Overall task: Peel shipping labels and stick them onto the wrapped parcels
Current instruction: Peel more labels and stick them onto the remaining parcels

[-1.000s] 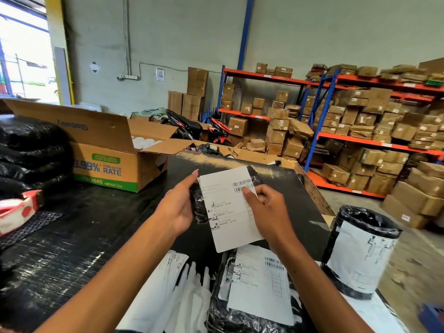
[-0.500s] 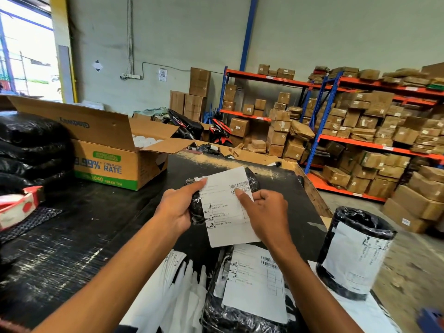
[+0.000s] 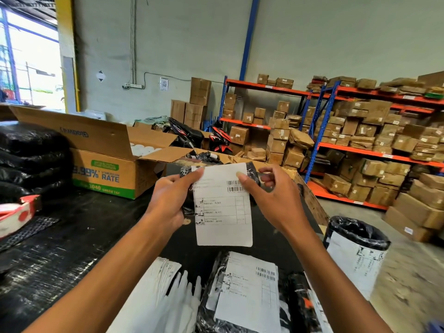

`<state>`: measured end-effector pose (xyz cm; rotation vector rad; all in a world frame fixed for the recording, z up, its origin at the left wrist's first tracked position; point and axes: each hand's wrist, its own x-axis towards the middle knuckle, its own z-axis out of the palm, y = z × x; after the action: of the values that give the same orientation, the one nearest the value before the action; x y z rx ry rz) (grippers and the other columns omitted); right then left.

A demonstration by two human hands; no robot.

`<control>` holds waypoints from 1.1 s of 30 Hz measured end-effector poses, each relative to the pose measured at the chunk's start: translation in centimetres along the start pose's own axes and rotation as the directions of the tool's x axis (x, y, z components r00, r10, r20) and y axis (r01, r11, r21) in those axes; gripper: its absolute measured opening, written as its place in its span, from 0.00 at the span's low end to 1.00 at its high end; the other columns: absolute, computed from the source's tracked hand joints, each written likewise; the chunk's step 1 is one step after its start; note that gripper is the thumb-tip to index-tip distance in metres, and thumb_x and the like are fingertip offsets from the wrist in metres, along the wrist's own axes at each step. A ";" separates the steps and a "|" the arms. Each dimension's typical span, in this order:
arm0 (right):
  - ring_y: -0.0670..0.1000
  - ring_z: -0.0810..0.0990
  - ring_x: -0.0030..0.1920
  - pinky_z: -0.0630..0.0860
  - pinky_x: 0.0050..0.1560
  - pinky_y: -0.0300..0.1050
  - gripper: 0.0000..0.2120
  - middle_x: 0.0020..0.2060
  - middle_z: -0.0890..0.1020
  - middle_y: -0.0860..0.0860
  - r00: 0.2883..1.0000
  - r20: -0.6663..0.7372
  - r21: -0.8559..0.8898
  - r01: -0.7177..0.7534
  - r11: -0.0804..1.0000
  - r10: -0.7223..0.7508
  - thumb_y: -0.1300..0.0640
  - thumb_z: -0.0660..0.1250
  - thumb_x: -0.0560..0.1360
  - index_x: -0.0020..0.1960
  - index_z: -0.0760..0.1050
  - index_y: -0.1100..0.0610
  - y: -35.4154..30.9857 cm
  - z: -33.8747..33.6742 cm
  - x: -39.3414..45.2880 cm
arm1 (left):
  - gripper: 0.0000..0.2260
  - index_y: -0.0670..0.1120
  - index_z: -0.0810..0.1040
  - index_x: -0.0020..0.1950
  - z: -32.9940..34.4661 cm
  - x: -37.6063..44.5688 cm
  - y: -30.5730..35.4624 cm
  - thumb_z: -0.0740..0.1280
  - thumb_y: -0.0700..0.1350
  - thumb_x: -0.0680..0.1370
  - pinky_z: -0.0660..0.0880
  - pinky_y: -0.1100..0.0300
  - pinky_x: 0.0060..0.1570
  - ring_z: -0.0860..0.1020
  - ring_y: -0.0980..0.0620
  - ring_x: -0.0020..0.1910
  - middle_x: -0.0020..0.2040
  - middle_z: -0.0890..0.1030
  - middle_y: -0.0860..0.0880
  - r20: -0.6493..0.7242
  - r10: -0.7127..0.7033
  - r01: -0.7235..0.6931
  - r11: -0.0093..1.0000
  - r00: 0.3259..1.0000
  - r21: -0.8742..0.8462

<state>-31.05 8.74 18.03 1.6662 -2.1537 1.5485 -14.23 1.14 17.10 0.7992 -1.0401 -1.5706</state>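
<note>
A white shipping label (image 3: 223, 207) hangs in front of a small black wrapped parcel (image 3: 252, 174), which I hold above the black table. My left hand (image 3: 171, 200) grips the parcel's left side, thumb on the label's top left corner. My right hand (image 3: 271, 195) is at the label's right edge, its thumb pressing near the barcodes, the other fingers curled behind. Below, a second black parcel (image 3: 216, 308) with a label (image 3: 249, 292) stuck on it lies at the near edge. A stack of white label sheets (image 3: 156, 289) lies to its left.
An open cardboard box (image 3: 108, 174) with white rolls stands at the left, beside stacked black bags (image 3: 28, 159). A labelled black cylindrical parcel (image 3: 355, 253) stands at the right, off the table. A red-white tape dispenser (image 3: 16, 212) sits far left. Shelves of cartons (image 3: 360, 145) fill the back right.
Both hands have lifted the parcel and label slightly and turned the label more upright. My right thumb has slid toward the label's top right, and its fingers have spread.
</note>
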 end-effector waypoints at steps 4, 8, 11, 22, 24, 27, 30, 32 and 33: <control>0.48 0.83 0.44 0.81 0.38 0.43 0.20 0.46 0.84 0.53 0.998 0.028 0.165 -0.066 0.984 0.062 0.41 0.66 0.73 0.56 0.66 0.52 -1.0 0.3 0.9 | 0.12 0.39 0.78 0.52 0.8 -0.8 0.5 0.72 0.45 0.73 0.79 0.46 0.53 0.85 0.45 0.45 0.42 0.87 0.42 0.052 0.045 -0.047 0.998 0.998 0.039; 0.44 0.83 0.35 0.74 0.26 0.35 0.14 0.40 0.85 0.53 0.991 -0.021 0.329 -0.121 0.937 0.135 0.48 0.66 0.75 0.54 0.68 0.55 -1.1 -0.3 1.5 | 0.14 0.39 0.78 0.55 1.0 -1.3 0.8 0.72 0.45 0.73 0.79 0.48 0.52 0.85 0.46 0.45 0.43 0.87 0.43 0.117 0.069 -0.073 0.997 0.991 0.030; 0.47 0.84 0.39 0.74 0.31 0.39 0.13 0.42 0.85 0.54 0.975 -0.019 0.443 -0.191 0.876 0.222 0.50 0.67 0.75 0.54 0.69 0.56 -1.5 -0.8 1.7 | 0.12 0.45 0.76 0.54 1.2 -1.8 0.5 0.72 0.45 0.72 0.81 0.52 0.46 0.86 0.50 0.43 0.45 0.87 0.46 0.171 0.186 -0.208 0.971 0.968 0.122; 0.58 0.81 0.56 0.78 0.56 0.61 0.29 0.59 0.79 0.58 0.960 0.107 0.568 -0.273 0.776 0.260 0.49 0.76 0.67 0.63 0.66 0.46 -0.4 -1.4 0.7 | 0.12 0.43 0.80 0.54 1.6 -1.9 0.7 0.72 0.43 0.71 0.81 0.53 0.49 0.85 0.49 0.47 0.48 0.86 0.44 0.263 0.116 -0.158 0.977 0.958 0.142; 0.59 0.78 0.59 0.75 0.60 0.63 0.36 0.62 0.78 0.57 0.958 0.126 0.553 -0.283 0.784 0.257 0.41 0.78 0.59 0.62 0.67 0.44 -0.4 -1.7 0.4 | 0.11 0.42 0.79 0.53 1.8 -2.1 0.6 0.72 0.42 0.71 0.82 0.55 0.48 0.85 0.49 0.46 0.48 0.86 0.44 0.267 0.124 -0.166 0.975 0.956 0.144; 0.59 0.72 0.67 0.71 0.66 0.61 0.51 0.71 0.68 0.54 0.960 0.228 0.439 -0.252 0.863 0.165 0.36 0.80 0.48 0.67 0.63 0.38 -0.3 -2.5 -0.1 | 0.09 0.41 0.79 0.51 2.0 -2.0 0.6 0.72 0.40 0.71 0.83 0.59 0.42 0.86 0.50 0.42 0.45 0.86 0.43 0.221 0.093 -0.112 0.991 0.971 0.074; 0.58 0.73 0.65 0.76 0.62 0.57 0.53 0.71 0.68 0.54 0.947 0.315 0.421 -0.206 0.883 0.071 0.44 0.80 0.50 0.70 0.59 0.37 0.3 -3.0 -0.3 | 0.15 0.38 0.77 0.55 2.1 -2.1 0.8 0.73 0.39 0.71 0.82 0.60 0.37 0.86 0.49 0.41 0.45 0.86 0.42 0.219 0.025 -0.022 1.000 0.975 -0.019; 0.58 0.75 0.64 0.79 0.58 0.57 0.53 0.70 0.69 0.54 0.949 0.311 0.435 -0.187 0.881 0.047 0.45 0.81 0.49 0.70 0.59 0.36 0.6 -3.2 -0.4 | 0.22 0.37 0.75 0.60 2.0 -2.3 0.7 0.74 0.38 0.68 0.83 0.59 0.40 0.85 0.48 0.45 0.48 0.86 0.41 0.265 0.024 -0.018 1.000 0.964 -0.025; 0.58 0.75 0.63 0.78 0.58 0.58 0.53 0.69 0.70 0.54 0.954 0.295 0.459 -0.191 0.867 0.054 0.44 0.81 0.49 0.69 0.61 0.36 0.8 -3.3 -0.3 | 0.24 0.37 0.75 0.61 1.9 -2.4 0.7 0.74 0.37 0.66 0.83 0.59 0.42 0.85 0.48 0.46 0.49 0.86 0.41 0.307 0.038 -0.035 0.999 0.951 -0.015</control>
<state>-33.19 11.14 19.04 2.0169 -2.1517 2.1604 -15.06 3.86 18.49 0.5339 -1.2619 -1.7022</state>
